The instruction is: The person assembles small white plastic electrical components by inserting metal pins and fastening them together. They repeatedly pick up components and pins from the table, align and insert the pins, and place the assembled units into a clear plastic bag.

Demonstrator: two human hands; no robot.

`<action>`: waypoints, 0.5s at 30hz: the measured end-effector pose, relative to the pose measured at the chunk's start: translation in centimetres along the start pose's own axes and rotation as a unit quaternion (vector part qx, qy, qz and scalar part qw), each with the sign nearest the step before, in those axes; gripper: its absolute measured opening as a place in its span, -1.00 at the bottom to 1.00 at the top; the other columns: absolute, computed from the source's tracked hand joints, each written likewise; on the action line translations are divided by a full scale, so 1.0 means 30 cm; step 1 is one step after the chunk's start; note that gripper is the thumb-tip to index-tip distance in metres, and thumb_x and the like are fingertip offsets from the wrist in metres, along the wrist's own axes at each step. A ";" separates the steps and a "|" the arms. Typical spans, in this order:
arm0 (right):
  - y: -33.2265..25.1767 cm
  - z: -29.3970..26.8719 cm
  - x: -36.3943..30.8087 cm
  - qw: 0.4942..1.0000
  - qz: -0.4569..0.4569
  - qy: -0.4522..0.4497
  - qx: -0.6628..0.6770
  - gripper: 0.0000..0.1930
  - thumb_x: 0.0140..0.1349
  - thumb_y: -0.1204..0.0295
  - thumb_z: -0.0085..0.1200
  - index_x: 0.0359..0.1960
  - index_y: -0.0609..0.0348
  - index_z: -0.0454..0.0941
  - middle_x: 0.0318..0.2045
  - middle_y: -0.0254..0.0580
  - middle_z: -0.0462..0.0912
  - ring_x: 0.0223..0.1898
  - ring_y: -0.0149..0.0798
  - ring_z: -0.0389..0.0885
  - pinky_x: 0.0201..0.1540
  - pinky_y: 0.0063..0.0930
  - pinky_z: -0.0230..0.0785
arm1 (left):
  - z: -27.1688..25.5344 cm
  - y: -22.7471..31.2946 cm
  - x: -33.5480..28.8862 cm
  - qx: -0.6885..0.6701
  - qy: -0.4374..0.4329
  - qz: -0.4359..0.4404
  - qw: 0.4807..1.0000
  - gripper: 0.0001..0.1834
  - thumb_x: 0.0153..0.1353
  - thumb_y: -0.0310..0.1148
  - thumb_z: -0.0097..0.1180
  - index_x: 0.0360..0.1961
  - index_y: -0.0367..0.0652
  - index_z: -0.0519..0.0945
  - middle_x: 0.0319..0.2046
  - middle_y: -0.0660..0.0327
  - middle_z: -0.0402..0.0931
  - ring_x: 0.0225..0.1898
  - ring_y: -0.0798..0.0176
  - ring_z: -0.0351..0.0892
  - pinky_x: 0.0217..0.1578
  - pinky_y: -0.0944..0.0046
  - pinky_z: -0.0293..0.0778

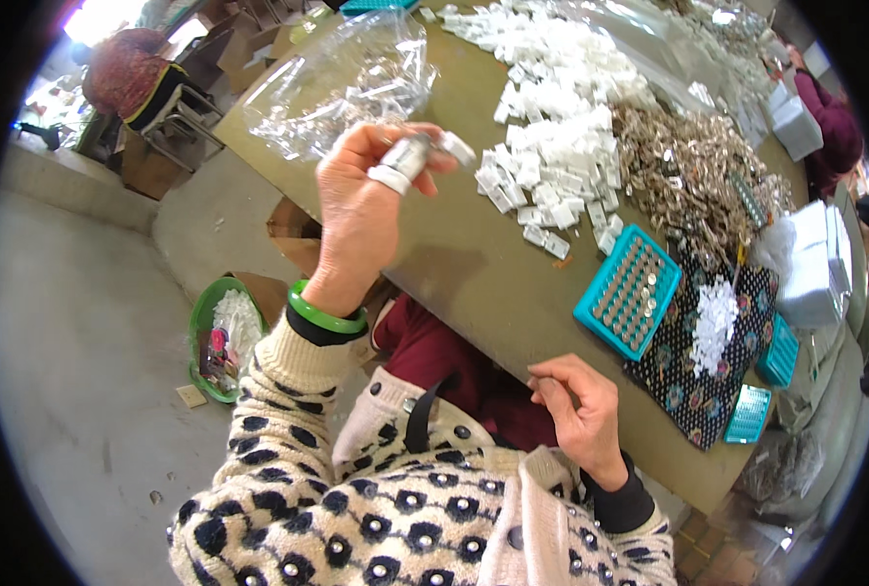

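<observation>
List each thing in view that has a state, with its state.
Left hand: raised, pinching a white piece.
Right hand: fingertips close together; any grip unclear.
Clear bag: partly filled.
Big teal tray: holding rows of round parts.
Green basin: holding white scraps.
Cloth: spread, bearing white bits.
White parts: heaped loose.
Metal parts: heaped.

White piece [402, 161] left of tray [605, 338], blurred, part-covered by left hand [356, 200], right hand [583, 410] below tray, pinch too small to tell, coat [405, 513] lower left of tray, cut off by edge
</observation>
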State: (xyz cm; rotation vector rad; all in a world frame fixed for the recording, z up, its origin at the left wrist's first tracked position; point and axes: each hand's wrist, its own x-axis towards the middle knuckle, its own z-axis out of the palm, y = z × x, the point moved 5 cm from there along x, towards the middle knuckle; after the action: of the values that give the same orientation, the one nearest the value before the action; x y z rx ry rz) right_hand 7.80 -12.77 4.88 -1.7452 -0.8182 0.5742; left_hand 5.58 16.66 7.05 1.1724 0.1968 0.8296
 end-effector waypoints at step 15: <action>0.041 0.027 -0.049 1.000 0.017 -0.006 -0.013 -0.88 0.24 0.65 0.09 -0.21 0.35 0.61 -0.39 -0.11 0.63 -0.46 -0.28 0.58 -0.39 -0.50 0.41 | 0.072 -0.069 -0.023 0.479 -0.172 0.130 0.851 -0.70 0.06 -0.62 0.25 -0.14 -0.17 0.64 -0.16 0.21 0.62 -0.21 0.23 0.64 -0.26 0.28 0.56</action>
State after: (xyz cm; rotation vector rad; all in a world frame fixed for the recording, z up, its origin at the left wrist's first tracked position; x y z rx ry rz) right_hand 6.58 -13.63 3.43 -1.7840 -0.8094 0.6004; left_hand 7.26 14.32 5.95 2.3148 0.1560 0.7378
